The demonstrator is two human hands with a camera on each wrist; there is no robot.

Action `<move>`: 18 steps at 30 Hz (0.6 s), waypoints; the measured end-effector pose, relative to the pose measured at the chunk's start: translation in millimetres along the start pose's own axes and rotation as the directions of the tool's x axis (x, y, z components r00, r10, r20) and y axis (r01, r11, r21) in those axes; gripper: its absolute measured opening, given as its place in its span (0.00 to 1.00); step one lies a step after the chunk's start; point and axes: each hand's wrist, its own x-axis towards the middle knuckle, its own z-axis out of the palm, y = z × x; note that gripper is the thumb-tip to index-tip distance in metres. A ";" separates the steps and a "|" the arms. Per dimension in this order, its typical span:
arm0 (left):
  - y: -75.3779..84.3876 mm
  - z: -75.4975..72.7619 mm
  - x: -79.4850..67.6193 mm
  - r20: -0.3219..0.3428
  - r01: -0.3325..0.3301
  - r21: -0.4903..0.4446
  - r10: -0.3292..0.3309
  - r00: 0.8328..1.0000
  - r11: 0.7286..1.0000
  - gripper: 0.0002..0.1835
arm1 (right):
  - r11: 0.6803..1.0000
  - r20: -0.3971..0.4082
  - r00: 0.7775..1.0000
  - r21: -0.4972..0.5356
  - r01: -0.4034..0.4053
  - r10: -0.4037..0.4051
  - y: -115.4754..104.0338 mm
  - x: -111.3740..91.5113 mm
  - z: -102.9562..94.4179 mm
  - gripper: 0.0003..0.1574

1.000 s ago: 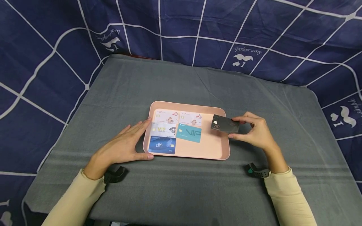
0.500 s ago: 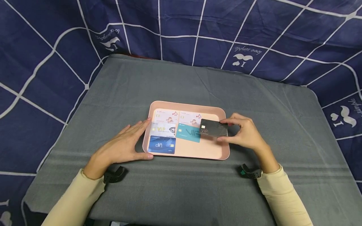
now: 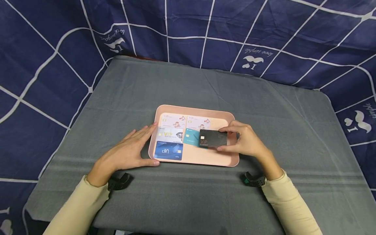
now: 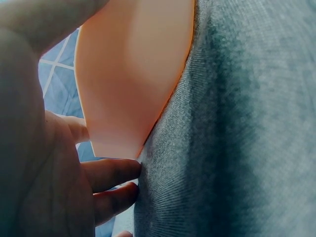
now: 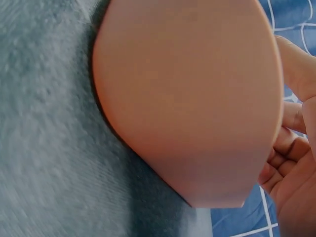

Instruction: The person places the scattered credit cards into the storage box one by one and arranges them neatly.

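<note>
A black VIP card (image 3: 212, 138) is pinched at its right end between the thumb and fingers of my right hand (image 3: 245, 138), over the pink tray (image 3: 217, 159). It covers the right part of a teal card (image 3: 190, 137). My left hand (image 3: 127, 150) lies at the tray's left end, fingers spread, a fingertip at the rim and the thumb at the front corner. Two white cards with red flowers, (image 3: 173, 120) among them, form the back row. Below the left one are a white card with gold lettering (image 3: 168, 134) and a blue card (image 3: 168, 150).
A grey cloth (image 3: 188, 195) covers the table under the tray. Behind and to the sides hangs a navy curtain (image 3: 188, 19) with white lines. Each wrist wears a dark strap, the left strap (image 3: 119, 182) near the cloth. The wrist views show mainly the tray's outer wall (image 4: 128, 89).
My right hand has carried the black card leftward and slightly nearer, from the tray's right rim to over the teal card. The left hand and the tray have stayed in place.
</note>
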 end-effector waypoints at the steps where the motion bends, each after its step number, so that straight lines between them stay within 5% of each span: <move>1: 0.0 0.0 0.0 0.001 0.001 -0.001 -0.001 1.000 1.000 0.65 | 1.000 0.009 1.000 0.000 -0.001 0.001 -0.9 0.4 1.0 0.35; 18: 0.5 -0.8 -0.4 0.006 0.006 -0.007 -0.006 1.000 1.000 0.65 | 0.998 0.113 0.992 -0.013 0.054 -0.052 -11.5 4.5 20.7 0.31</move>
